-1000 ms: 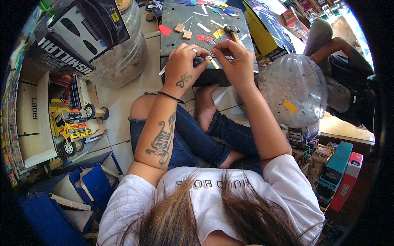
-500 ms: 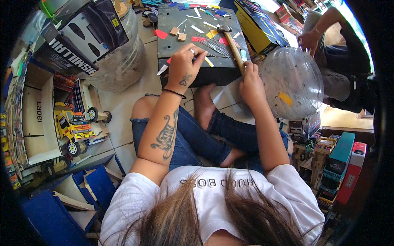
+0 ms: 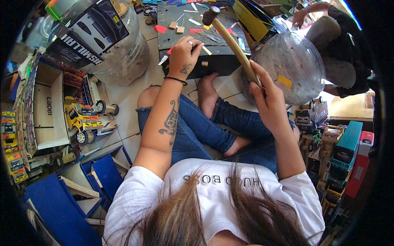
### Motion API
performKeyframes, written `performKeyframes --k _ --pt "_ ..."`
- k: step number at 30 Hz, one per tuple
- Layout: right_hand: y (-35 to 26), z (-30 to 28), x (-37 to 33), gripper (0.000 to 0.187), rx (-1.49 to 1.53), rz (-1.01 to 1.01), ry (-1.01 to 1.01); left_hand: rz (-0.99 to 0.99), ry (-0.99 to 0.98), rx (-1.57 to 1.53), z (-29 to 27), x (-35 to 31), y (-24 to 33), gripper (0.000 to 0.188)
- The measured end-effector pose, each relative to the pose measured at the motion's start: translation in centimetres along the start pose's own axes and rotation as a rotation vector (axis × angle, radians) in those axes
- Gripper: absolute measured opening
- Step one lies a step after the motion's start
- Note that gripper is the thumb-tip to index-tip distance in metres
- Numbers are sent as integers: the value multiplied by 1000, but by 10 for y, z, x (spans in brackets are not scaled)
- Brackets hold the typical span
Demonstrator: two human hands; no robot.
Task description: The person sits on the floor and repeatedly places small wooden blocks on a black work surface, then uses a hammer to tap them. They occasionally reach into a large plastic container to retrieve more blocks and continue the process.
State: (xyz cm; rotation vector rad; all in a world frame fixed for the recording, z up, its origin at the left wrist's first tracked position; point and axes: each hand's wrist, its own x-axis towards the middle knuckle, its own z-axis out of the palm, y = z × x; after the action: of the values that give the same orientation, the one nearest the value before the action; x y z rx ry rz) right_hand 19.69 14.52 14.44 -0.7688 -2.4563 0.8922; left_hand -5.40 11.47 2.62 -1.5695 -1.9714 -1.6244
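Colorful scraps [image 3: 160, 29] lie on a dark bench [image 3: 169, 16]. The right grip [image 3: 269, 92] is wrapped around a hammer [image 3: 232, 44], with its head up over the bench. The left grip [image 3: 182, 57] curls by the bench's near side; I cannot tell if it holds anything.

Open air lies between the left hand [image 3: 184, 56] and the right hand [image 3: 266, 92], along the near face of the black bench [image 3: 225, 64]; the hammer [image 3: 234, 44], gripped in the right hand, slants across the bench's right side and obstructs passage there; small wooden blocks [image 3: 180, 30] and thin metal rods [image 3: 213, 39] impede a low path on the bench top; a strip of tiled floor [image 3: 154, 49] affords passage between bench and left plastic jar [image 3: 135, 57]; the right plastic jar [image 3: 301, 57] and yellow-and-black box [image 3: 252, 20] restrict the right; a bare foot [image 3: 207, 92] obstructs below the near edge.
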Motion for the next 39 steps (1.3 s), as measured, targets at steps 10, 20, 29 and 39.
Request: performKeyframes --k 10,20,29,39 --pt "77 60 50 43 -454 169 154 -316 -44 -239 -29 -45 31 24" --pt "54 98 -65 17 680 465 -29 -325 -591 -273 -15 -129 99 12" --pt "87 88 -91 14 1182 556 168 -282 -1138 617 -48 -69 21 31" --pt "140 109 -79 12 983 511 192 -628 -1450 858 38 -123 -62 48"
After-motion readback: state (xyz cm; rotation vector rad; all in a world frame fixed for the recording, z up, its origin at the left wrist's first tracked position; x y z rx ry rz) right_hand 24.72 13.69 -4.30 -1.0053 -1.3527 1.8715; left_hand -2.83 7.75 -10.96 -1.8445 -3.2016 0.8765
